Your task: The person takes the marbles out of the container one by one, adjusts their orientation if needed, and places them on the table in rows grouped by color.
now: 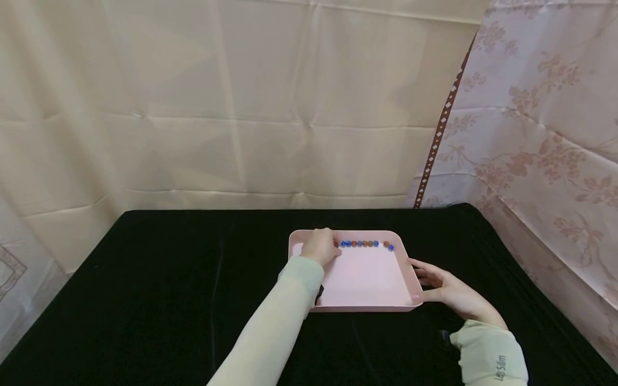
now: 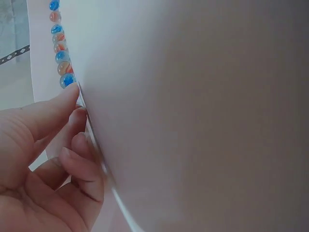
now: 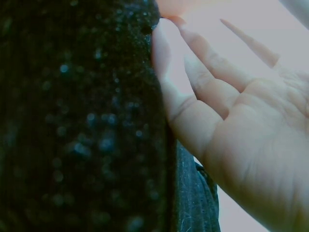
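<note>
Left hand at marble row, right hand on tray

Left hand [image 1: 319, 246] is inside the pink tray [image 1: 369, 309], at the left end of a row of marbles [image 1: 354, 244] along the far wall. Right hand [image 1: 451, 290] touches the tray's right side, thumb and index finger spread apart, other fingers relaxed. Tray sits on black cloth [image 1: 145, 295].

Only head view gives the whole layout, including two marbles [image 1: 390, 247] apart from the row, near the far right corner. Left wrist view adds glass detail: clear marbles with blue or orange-red swirls, thumb tip at the blue-swirled end marble [image 2: 68, 80], fingers curled below. Can't tell whether thumb and fingers pinch a marble or just touch. Right wrist view: palm and extended fingers beside a dark, speckled surface [image 3: 82, 116], blurred.

Text: dark lettering [image 1: 500, 368] on right sleeve [image 1: 485, 343], head view only; second word looks like "Silim", first unclear.
</note>
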Demonstrator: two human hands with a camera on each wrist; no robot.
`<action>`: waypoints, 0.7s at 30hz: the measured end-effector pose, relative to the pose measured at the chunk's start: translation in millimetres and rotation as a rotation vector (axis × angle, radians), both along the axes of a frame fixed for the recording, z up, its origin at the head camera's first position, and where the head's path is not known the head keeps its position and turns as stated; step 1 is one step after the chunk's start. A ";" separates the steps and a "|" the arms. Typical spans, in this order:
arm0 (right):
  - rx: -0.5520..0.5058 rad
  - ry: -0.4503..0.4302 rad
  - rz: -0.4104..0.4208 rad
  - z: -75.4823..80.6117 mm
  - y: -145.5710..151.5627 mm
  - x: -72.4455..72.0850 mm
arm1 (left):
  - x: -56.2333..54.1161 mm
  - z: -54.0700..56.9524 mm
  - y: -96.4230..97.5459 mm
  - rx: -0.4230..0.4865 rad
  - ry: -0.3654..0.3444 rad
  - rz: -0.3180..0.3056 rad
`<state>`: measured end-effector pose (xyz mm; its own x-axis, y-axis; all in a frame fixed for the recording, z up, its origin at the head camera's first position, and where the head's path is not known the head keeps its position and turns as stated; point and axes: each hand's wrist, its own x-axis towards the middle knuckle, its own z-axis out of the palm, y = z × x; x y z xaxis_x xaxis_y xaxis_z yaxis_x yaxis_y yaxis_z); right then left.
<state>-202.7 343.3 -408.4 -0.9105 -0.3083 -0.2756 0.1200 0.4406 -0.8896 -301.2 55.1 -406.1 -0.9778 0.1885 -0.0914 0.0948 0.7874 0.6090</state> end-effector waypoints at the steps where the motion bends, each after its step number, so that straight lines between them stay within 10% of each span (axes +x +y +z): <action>1: -0.001 -0.001 -0.001 0.0 0.4 0.1 | -0.2 -0.1 0.1 -0.001 -0.002 0.001; 21: 0.016 0.006 -0.003 -1.5 1.8 -0.6 | -3.9 -6.4 -6.6 0.056 -0.044 0.053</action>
<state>-203.3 345.1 -409.9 -0.9132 -0.3010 -0.2748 0.1159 0.4546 -0.8831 -305.1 48.5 -412.5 -0.9818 0.1425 -0.1255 0.0260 0.7555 0.6546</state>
